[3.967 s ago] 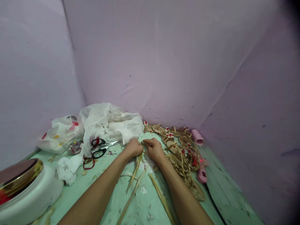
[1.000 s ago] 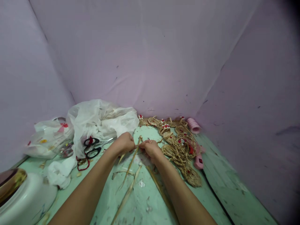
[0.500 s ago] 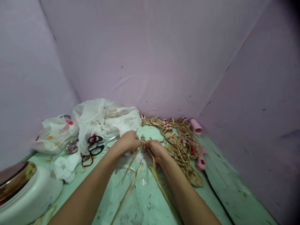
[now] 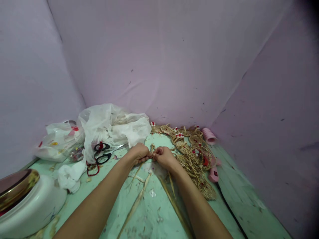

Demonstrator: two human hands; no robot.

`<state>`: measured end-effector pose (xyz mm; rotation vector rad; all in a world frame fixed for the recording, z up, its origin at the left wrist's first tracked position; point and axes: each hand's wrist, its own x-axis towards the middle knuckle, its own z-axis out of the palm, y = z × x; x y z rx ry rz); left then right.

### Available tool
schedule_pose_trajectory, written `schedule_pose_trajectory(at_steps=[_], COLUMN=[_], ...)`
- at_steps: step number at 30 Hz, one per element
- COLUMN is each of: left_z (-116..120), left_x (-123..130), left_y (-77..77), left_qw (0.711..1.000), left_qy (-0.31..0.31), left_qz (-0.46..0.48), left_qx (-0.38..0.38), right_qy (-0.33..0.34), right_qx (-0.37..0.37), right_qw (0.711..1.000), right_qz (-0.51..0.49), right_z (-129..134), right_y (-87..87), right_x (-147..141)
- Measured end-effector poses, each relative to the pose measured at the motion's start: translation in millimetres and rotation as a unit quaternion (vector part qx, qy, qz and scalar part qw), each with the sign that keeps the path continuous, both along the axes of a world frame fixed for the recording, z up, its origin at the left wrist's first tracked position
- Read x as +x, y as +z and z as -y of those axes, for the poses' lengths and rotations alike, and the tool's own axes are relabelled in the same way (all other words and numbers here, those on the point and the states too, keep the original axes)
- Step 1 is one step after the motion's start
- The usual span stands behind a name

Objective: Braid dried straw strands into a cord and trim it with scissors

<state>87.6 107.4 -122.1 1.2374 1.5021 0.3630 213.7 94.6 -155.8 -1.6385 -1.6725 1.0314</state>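
My left hand (image 4: pixel 141 153) and my right hand (image 4: pixel 163 156) meet at the middle of the green table, fingertips pinched together. Both are closed on dry, straw-coloured fibre strands, whose short knotted end (image 4: pixel 153 146) sticks up between them. One strand hangs below my left hand, and another strand (image 4: pixel 171 186) trails from beneath my right. The exact grip point is hidden by the fingers. On the table below lie a loose split strand (image 4: pixel 137 200) and a longer strand (image 4: pixel 174 202). Right of my right hand is a heap of braided fibre pieces (image 4: pixel 190 162) with red and white beads.
White plastic bags (image 4: pixel 112 124) sit at the back left, with black-handled scissors (image 4: pixel 103 158) and red cord (image 4: pixel 93 171) beside them. A white rounded container (image 4: pixel 47 202) stands front left. A pink thread spool (image 4: pixel 209 136) and a pink corded tool (image 4: pixel 213 174) are at right.
My hands have drawn closer together and slightly lower, their fingertips now meeting. The strand under my right hand has swung down and hangs nearer my forearm.
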Motion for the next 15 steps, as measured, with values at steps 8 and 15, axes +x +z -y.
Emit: schedule_pose_trajectory(at_steps=[8, 15], left_z=[1.3, 3.2], left_x=[0.9, -2.0], left_y=[-5.5, 1.8], left_qw=[0.996, 0.998], left_qy=[0.027, 0.044], left_qz=[0.028, 0.038], left_qx=[0.086, 0.036], right_qy=[0.023, 0.022], right_qx=[0.068, -0.034], right_qw=[0.988, 0.987], right_qz=[0.140, 0.158], right_z=[9.6, 9.3], right_y=[16.9, 30.0], right_x=[3.7, 32.9])
